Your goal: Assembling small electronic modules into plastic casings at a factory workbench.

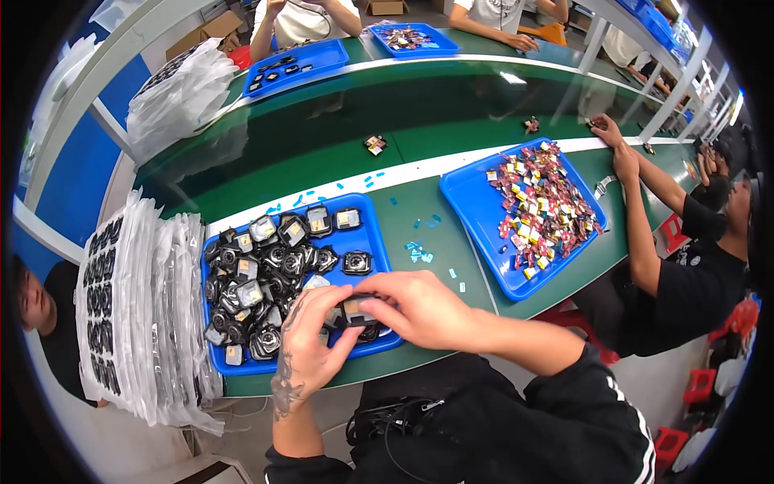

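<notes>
My left hand (pixel 310 347) and my right hand (pixel 427 310) meet over the front right corner of a blue tray (pixel 376 234). Between their fingers is a small black square case (pixel 355 311) with a greyish face, like a watch housing. Both thumbs press near its face, and my fingers cover part of its edges. Many similar black cases (pixel 286 262) lie heaped in the tray beneath, some face up with grey or yellowish squares. One case (pixel 356 262) sits apart at the tray's right side.
Right of me, a second blue tray (pixel 476 210) holds small reddish, white and yellow parts (pixel 532 210). Blue film scraps (pixel 418 252) lie between the trays. Stacked plastic sheets (pixel 153 315) stand left. A small assembly (pixel 375 145) rests on the green belt (pixel 435 121). A co-worker (pixel 677 250) sits right.
</notes>
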